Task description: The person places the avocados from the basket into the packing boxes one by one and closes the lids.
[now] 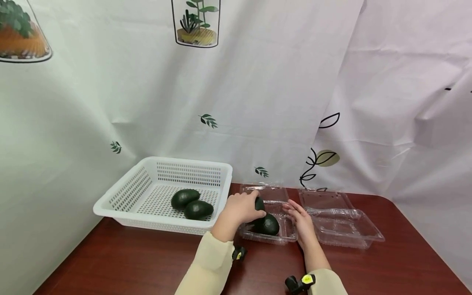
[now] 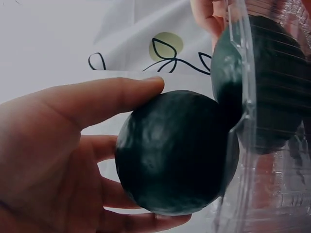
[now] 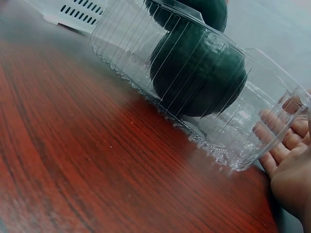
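Observation:
My left hand (image 1: 241, 208) grips a dark green avocado (image 2: 177, 153) between thumb and fingers, at the left side of a clear plastic clamshell container (image 1: 287, 237). A second avocado (image 1: 270, 225) lies inside that container, near its front wall; through the ribbed plastic it shows in the right wrist view as well. In the left wrist view the held avocado overlaps the container's rim. At the container's right side, my right hand (image 1: 303, 223) has its fingers extended against or close beside the wall. The hand and fruit hide part of the container's inside.
On the left stands a white perforated basket (image 1: 127, 219) with two avocados (image 1: 191, 204) in it. Another lidded clear container (image 1: 344, 237) stands open to the right, close to my right hand. A patterned white cloth (image 1: 258, 102) hangs behind the brown table (image 1: 147, 254).

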`<state>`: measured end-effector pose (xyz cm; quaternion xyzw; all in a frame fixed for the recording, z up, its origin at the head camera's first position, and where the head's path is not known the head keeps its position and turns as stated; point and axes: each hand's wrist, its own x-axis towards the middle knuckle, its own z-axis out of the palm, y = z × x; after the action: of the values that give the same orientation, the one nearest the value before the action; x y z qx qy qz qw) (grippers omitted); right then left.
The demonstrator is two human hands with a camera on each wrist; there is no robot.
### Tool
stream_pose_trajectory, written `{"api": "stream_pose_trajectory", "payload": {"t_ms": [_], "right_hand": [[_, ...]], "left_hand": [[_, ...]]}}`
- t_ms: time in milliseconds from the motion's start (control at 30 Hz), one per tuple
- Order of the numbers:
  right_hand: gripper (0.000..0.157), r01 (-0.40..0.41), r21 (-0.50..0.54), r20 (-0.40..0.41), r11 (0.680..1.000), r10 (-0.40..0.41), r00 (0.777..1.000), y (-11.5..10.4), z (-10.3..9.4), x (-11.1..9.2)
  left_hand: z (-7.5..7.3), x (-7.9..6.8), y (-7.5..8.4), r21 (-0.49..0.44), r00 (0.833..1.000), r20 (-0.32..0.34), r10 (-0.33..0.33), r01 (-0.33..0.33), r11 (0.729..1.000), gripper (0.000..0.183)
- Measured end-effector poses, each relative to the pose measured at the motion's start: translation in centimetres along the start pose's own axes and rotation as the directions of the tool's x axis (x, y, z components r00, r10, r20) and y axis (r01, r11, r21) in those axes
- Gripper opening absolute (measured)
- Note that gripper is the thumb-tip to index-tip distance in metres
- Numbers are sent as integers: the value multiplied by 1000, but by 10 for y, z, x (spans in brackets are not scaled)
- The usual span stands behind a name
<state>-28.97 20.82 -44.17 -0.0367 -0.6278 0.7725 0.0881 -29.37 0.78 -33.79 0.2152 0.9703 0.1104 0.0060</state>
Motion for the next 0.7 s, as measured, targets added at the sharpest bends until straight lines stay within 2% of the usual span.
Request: {"api": "stream_pose_trajectory", "payload": {"t_ms": [333, 500, 700], "right_hand": [[44, -10, -29, 0, 1000, 10, 1000, 0, 0, 1], [43, -28, -50, -3, 998, 28, 1000, 1, -1, 1], [43, 0, -20, -8, 1000, 0, 1000, 3, -2, 2]], "left_hand": [[7, 2, 6, 55, 999, 20, -32, 31, 998, 71], [16, 6, 6, 95, 998, 45, -53, 48, 994, 75], [27, 13, 9, 161, 995, 76, -58, 45, 986, 81]]}}
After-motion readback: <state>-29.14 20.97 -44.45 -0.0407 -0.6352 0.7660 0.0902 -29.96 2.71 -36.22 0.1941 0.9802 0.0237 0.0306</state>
